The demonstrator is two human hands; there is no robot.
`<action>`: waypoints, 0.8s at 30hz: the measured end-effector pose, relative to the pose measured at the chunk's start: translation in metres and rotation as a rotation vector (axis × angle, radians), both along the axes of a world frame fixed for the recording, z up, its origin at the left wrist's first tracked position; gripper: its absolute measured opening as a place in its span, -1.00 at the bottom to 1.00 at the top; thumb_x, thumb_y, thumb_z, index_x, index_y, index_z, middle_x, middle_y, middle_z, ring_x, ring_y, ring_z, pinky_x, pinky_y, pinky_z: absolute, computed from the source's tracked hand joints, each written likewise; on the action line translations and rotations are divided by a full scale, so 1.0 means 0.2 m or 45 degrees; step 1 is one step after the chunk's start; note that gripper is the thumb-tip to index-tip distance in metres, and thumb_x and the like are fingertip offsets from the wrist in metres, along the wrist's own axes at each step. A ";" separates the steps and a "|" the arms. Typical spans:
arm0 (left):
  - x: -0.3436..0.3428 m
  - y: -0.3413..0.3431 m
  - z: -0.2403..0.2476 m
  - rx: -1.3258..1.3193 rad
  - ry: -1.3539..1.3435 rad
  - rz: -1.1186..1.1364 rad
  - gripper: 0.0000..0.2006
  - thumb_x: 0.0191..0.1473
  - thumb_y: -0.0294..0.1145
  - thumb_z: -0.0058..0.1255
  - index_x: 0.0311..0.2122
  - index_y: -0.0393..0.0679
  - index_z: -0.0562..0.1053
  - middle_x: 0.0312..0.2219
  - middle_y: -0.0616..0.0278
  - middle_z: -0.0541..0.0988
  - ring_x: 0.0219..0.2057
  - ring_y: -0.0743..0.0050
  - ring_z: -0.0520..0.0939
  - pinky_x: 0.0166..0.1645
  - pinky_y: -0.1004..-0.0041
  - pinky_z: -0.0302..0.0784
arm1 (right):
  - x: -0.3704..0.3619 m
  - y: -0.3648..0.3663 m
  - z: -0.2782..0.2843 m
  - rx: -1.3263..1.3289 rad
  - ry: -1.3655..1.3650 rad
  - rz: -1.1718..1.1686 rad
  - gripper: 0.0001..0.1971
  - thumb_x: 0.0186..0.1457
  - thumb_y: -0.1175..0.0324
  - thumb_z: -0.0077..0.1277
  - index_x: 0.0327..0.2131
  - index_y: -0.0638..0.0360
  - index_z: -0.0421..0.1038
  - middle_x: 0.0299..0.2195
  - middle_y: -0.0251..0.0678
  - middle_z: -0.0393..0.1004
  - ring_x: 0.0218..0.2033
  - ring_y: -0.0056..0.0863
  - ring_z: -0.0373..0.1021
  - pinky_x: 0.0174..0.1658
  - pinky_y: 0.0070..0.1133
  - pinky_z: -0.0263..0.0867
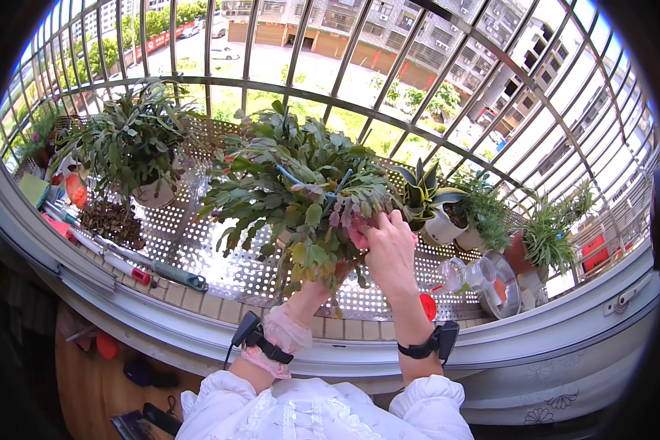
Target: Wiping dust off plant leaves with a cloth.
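Note:
A large bushy Christmas cactus [301, 161], with flat green segments and some reddish and yellowing ones, fills the middle of the ledge. Two blue ties or sticks show among its stems. At the plant's right front, my right hand [391, 246] is closed with bent fingers on a soft pink cloth-like piece [358, 232], pressed against the reddish leaves. My left hand [336, 276] reaches under the front foliage just left of it. Leaves cover most of its fingers, so its grip is hidden. Both wrists wear black straps; the left also has a pink frilly cuff.
Another potted cactus [143, 139] stands left, above dry brown debris [114, 224]. To the right are a snake plant [422, 192], a glass jar [471, 275], a round metal lid [502, 286] and a spider plant [550, 238]. Metal bars enclose the perforated ledge [235, 271]; a window track [345, 357] runs in front.

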State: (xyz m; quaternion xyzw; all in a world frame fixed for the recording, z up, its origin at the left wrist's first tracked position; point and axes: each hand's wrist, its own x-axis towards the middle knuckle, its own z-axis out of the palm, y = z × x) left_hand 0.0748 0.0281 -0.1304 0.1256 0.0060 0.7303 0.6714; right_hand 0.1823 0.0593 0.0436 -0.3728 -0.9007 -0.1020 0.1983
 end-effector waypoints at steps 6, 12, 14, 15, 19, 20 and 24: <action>0.07 0.10 -0.15 -0.245 -0.070 -0.062 -0.71 0.21 -0.23 0.01 -0.01 -0.09 0.43 -0.11 0.22 0.56 -0.18 0.33 0.63 -0.01 0.18 0.63 | 0.09 -0.01 0.03 -0.047 -0.060 -0.213 -0.76 -0.22 0.54 0.10 -0.39 0.06 0.61 -0.31 -0.33 0.44 -0.20 -0.28 0.30 -0.16 -0.39 0.30; 0.09 0.14 -0.19 -0.183 -0.070 -0.123 -0.71 0.23 -0.25 -0.02 0.00 -0.08 0.41 -0.11 0.22 0.55 -0.17 0.34 0.61 -0.02 0.23 0.61 | -0.06 0.03 -0.03 0.140 0.424 0.173 -0.73 -0.22 0.56 0.03 -0.33 0.14 0.54 -0.32 -0.30 0.47 -0.18 -0.23 0.30 -0.16 -0.37 0.28; 0.11 0.16 -0.22 -0.166 -0.066 -0.156 -0.72 0.23 -0.25 -0.03 0.01 -0.08 0.41 -0.11 0.22 0.55 -0.17 0.35 0.60 -0.02 0.25 0.61 | -0.05 0.08 -0.13 0.111 0.268 0.110 -0.72 -0.23 0.57 0.02 -0.34 0.15 0.55 -0.30 -0.24 0.47 -0.16 -0.18 0.30 -0.10 -0.35 0.27; 0.10 0.16 -0.24 -0.171 -0.065 -0.165 -0.72 0.23 -0.26 -0.03 0.01 -0.08 0.41 -0.11 0.22 0.55 -0.17 0.35 0.60 -0.02 0.25 0.60 | -0.07 0.09 -0.14 0.072 0.118 0.078 -0.71 -0.24 0.59 0.00 -0.34 0.17 0.56 -0.28 -0.18 0.48 -0.14 -0.14 0.30 -0.05 -0.33 0.25; 0.08 0.15 -0.28 -0.210 -0.097 -0.221 -0.72 0.24 -0.27 -0.05 0.02 -0.08 0.40 -0.11 0.22 0.54 -0.16 0.35 0.59 -0.03 0.28 0.60 | -0.06 0.06 -0.12 0.012 0.158 0.002 -0.76 -0.28 0.61 0.00 -0.42 0.19 0.53 -0.31 -0.15 0.47 -0.14 -0.13 0.29 -0.10 -0.32 0.24; 0.09 0.15 -0.27 -0.203 0.575 -0.006 -0.67 0.26 -0.25 -0.12 0.07 -0.15 0.35 0.00 0.16 0.48 0.00 0.29 0.50 0.14 0.28 0.44 | -0.05 0.05 -0.10 -0.011 0.108 -0.015 -0.78 -0.28 0.61 0.00 -0.44 0.21 0.52 -0.29 -0.17 0.47 -0.15 -0.15 0.29 -0.13 -0.34 0.24; 0.10 0.14 -0.23 -0.103 0.650 0.059 -0.61 0.28 -0.24 -0.18 0.12 -0.22 0.30 0.11 0.10 0.42 0.16 0.23 0.41 0.31 0.29 0.27 | 0.02 0.07 -0.09 0.101 0.060 -0.200 -0.75 -0.25 0.59 0.05 -0.38 0.16 0.55 -0.27 -0.26 0.48 -0.16 -0.22 0.30 -0.12 -0.36 0.25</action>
